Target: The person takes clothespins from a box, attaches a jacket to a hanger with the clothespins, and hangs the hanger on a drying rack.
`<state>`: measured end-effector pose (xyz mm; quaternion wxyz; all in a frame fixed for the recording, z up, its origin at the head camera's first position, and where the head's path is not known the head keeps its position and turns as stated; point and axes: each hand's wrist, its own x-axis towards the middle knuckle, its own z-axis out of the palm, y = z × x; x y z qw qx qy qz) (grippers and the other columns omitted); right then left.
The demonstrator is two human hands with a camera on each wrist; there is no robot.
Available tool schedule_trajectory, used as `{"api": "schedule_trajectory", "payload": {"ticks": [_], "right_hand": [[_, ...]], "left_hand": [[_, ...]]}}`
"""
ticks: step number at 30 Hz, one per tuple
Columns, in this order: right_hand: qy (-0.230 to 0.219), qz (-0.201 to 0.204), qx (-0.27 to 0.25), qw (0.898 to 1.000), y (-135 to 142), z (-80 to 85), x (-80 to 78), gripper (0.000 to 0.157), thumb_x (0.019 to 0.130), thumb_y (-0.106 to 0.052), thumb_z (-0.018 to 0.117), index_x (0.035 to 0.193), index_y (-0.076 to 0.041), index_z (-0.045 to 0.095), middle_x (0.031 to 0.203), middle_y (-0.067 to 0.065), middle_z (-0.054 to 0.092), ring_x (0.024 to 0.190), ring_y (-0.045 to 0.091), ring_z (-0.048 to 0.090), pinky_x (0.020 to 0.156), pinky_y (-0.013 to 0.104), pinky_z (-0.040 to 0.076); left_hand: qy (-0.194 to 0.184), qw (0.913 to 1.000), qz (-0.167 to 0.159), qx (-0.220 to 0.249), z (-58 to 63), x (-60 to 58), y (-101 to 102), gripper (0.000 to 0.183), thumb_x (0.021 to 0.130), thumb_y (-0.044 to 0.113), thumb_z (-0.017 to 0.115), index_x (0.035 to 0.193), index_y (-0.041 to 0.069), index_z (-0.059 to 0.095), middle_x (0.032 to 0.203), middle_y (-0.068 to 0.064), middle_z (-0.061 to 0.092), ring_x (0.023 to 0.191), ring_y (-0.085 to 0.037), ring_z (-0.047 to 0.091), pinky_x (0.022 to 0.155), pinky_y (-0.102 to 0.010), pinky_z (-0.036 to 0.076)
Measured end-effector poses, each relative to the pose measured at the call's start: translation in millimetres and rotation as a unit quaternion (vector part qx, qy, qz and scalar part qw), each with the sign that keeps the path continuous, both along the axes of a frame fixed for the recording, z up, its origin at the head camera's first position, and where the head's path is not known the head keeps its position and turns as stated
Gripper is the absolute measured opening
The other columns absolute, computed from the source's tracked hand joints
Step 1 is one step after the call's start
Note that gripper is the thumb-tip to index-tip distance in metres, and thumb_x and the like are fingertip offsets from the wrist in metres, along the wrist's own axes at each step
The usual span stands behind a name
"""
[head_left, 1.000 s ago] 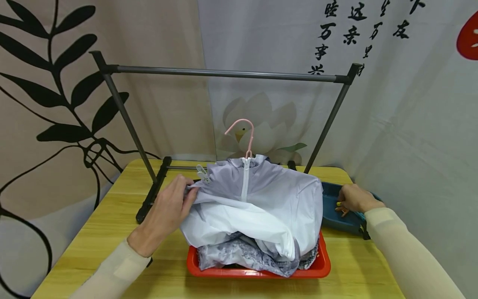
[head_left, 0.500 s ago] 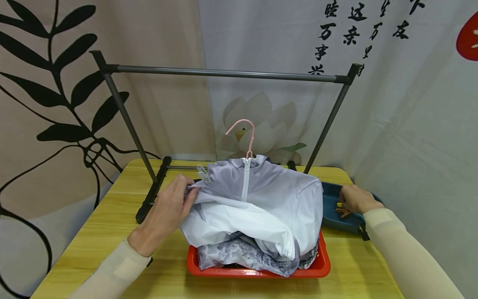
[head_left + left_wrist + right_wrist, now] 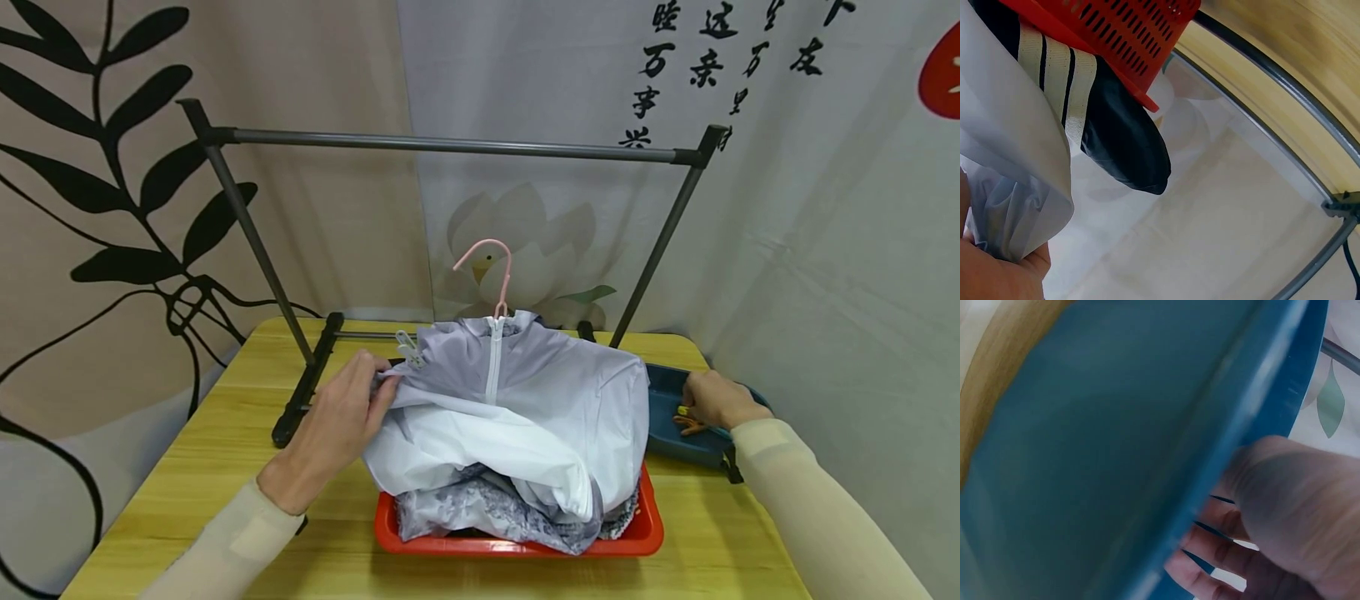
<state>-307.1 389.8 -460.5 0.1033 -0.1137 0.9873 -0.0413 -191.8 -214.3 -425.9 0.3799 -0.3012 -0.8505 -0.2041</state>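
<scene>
A pale grey and white zip jacket (image 3: 585,383) sits on a pink hanger (image 3: 501,275), only its hook showing. My left hand (image 3: 348,425) pinches the jacket's left-side shoulder between thumb and fingers; in the left wrist view the fabric bunches in that hand (image 3: 1004,275). A pale clothespin (image 3: 408,348) is clipped on this shoulder, just beyond my fingers. My right hand (image 3: 718,398) reaches down into a blue tray (image 3: 671,437), beside orange-brown and yellow clothespins (image 3: 688,422). In the right wrist view its fingers (image 3: 1216,547) bend down behind the tray's rim; I cannot tell whether they hold anything.
Under the jacket, a red basket (image 3: 517,547) holds patterned grey clothes (image 3: 480,508). Behind it a dark metal rack (image 3: 450,146) stands on the wooden table (image 3: 187,492), its crossbar high above the jacket. A printed curtain (image 3: 330,225) hangs at the back.
My right hand has shifted very slightly within the blue tray. The left hand and the jacket hold nearly the same place.
</scene>
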Motion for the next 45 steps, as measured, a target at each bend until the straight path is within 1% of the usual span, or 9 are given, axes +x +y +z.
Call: {"api": "schedule_trajectory", "payload": {"ticks": [2,4,8,12,22,25,31,36,45], "right_hand": [[0.000,-0.001,0.001,1.000,-0.6,1.5,0.8,0.019,0.099,0.002,0.081,0.085,-0.010,0.076,0.086,0.005,0.069,0.076,0.023,0.057,0.069,0.042,0.051],[-0.002,-0.001,-0.003,1.000,-0.7,1.5,1.3,0.019,0.100,0.002,0.080,0.085,-0.010,0.076,0.085,0.005,0.068,0.075,0.023,0.057,0.068,0.041,0.050],[-0.009,-0.004,-0.007,1.000,-0.1,0.8,1.5,0.023,0.101,0.001,0.078,0.082,-0.010,0.074,0.080,0.003,0.063,0.073,0.022,0.055,0.067,0.039,0.048],[-0.012,-0.010,-0.007,1.000,2.1,0.7,0.7,0.020,0.102,0.002,0.078,0.086,-0.009,0.077,0.085,0.005,0.069,0.076,0.023,0.059,0.069,0.041,0.054],[-0.009,-0.018,-0.013,1.000,7.0,2.9,0.7,0.008,0.104,-0.001,0.077,0.097,-0.005,0.081,0.093,0.010,0.074,0.079,0.024,0.061,0.070,0.043,0.057],[0.000,-0.015,-0.013,1.000,7.6,5.4,1.2,0.004,0.103,-0.002,0.077,0.103,-0.001,0.082,0.098,0.013,0.077,0.081,0.026,0.065,0.073,0.048,0.063],[0.034,-0.005,-0.020,0.999,8.4,7.7,3.4,0.012,0.103,0.000,0.078,0.112,0.007,0.082,0.109,0.025,0.083,0.090,0.033,0.077,0.088,0.061,0.070],[0.068,0.008,-0.037,0.997,7.7,8.7,6.1,0.010,0.104,0.001,0.078,0.110,0.009,0.080,0.104,0.024,0.082,0.086,0.032,0.076,0.086,0.059,0.070],[0.090,0.005,-0.063,0.994,6.5,17.1,12.7,0.012,0.105,-0.001,0.078,0.112,0.009,0.077,0.103,0.024,0.080,0.085,0.032,0.073,0.081,0.058,0.068]], "left_hand": [[-0.004,1.0000,0.000,0.001,0.1,0.6,0.1,0.019,0.116,0.011,0.073,0.119,-0.006,0.064,0.096,-0.013,0.060,0.077,-0.018,0.059,0.061,-0.029,0.055],[-0.005,1.0000,0.001,0.001,0.3,0.7,0.3,0.019,0.115,0.010,0.073,0.119,-0.006,0.064,0.096,-0.013,0.060,0.077,-0.018,0.058,0.060,-0.029,0.055],[0.000,1.0000,0.000,0.001,0.4,0.2,0.5,0.031,0.124,0.025,0.059,0.118,-0.006,0.064,0.096,-0.013,0.060,0.076,-0.018,0.058,0.060,-0.029,0.055],[0.003,1.0000,-0.002,0.002,1.0,-0.4,0.7,0.040,0.126,0.031,0.051,0.118,-0.006,0.064,0.096,-0.013,0.061,0.077,-0.018,0.058,0.060,-0.030,0.055],[0.004,1.0000,-0.001,-0.001,1.4,-0.5,1.3,0.028,0.123,0.021,0.062,0.119,-0.006,0.064,0.096,-0.013,0.060,0.077,-0.019,0.058,0.061,-0.030,0.055],[0.003,1.0000,-0.001,-0.001,1.5,-0.4,1.6,0.026,0.122,0.020,0.063,0.119,-0.006,0.064,0.095,-0.013,0.059,0.077,-0.018,0.057,0.061,-0.030,0.055],[-0.004,1.0000,0.001,-0.002,2.4,0.3,2.0,0.019,0.114,0.009,0.075,0.119,-0.006,0.064,0.096,-0.012,0.059,0.077,-0.017,0.058,0.061,-0.029,0.055],[-0.005,1.0000,0.002,-0.001,4.0,0.6,2.3,0.020,0.110,0.004,0.079,0.119,-0.006,0.064,0.095,-0.012,0.059,0.076,-0.018,0.058,0.060,-0.029,0.055],[-0.010,0.9999,0.005,0.001,4.9,1.1,3.2,0.028,0.100,-0.003,0.086,0.118,-0.006,0.064,0.094,-0.011,0.058,0.075,-0.017,0.057,0.059,-0.027,0.053]]}}
